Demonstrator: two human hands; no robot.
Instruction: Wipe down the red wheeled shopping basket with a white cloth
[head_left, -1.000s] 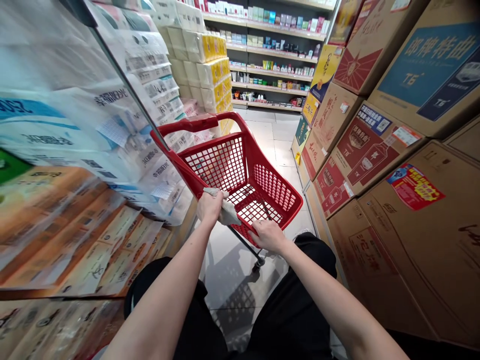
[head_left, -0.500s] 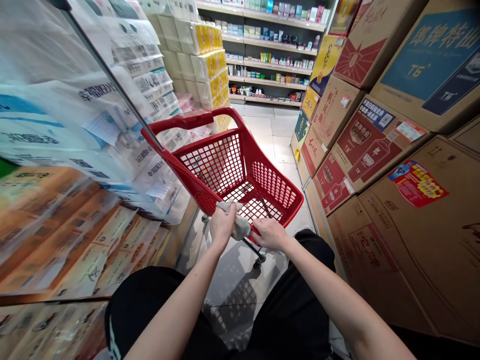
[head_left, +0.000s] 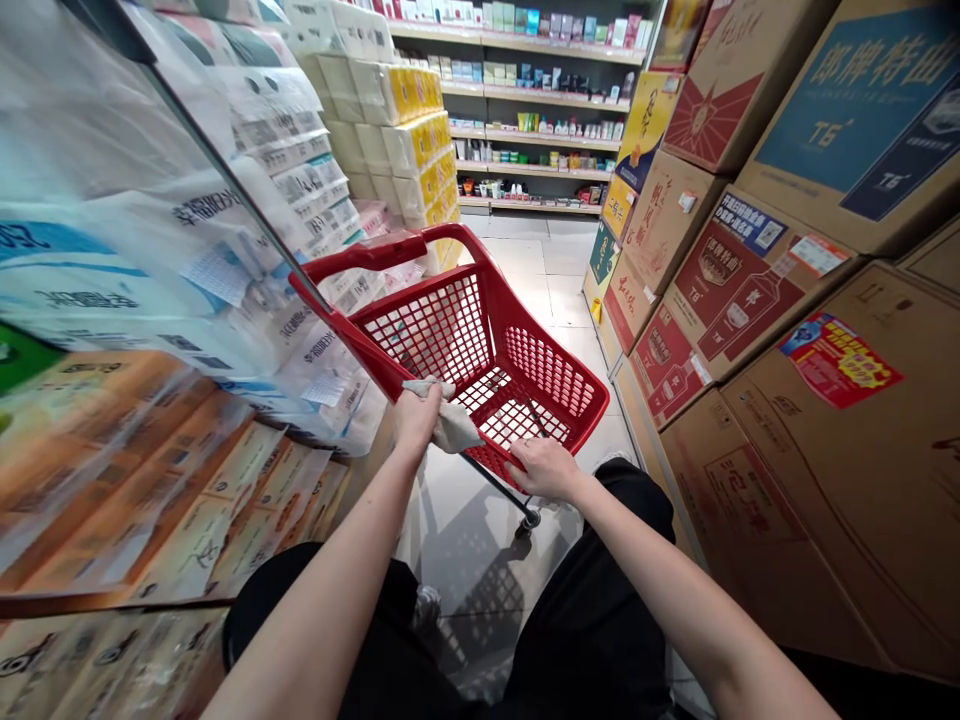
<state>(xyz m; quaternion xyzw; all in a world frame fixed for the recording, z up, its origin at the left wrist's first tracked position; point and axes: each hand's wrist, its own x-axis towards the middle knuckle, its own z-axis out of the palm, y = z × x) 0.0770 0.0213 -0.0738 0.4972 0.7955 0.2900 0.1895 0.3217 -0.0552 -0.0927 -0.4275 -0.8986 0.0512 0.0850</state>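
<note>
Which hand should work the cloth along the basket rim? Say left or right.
Left, probably: the left hand grips the cloth on the red basket's rim; the right hand holds bare rim.

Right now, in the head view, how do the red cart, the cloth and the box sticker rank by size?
The cart looks largest. The sticker and cloth look similar; nearness to the camera leaves their order unsure.

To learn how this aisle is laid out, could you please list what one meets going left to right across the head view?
Plastic-wrapped packs → left hand holding a cloth → right hand on the red cart's rim → cardboard boxes
</note>
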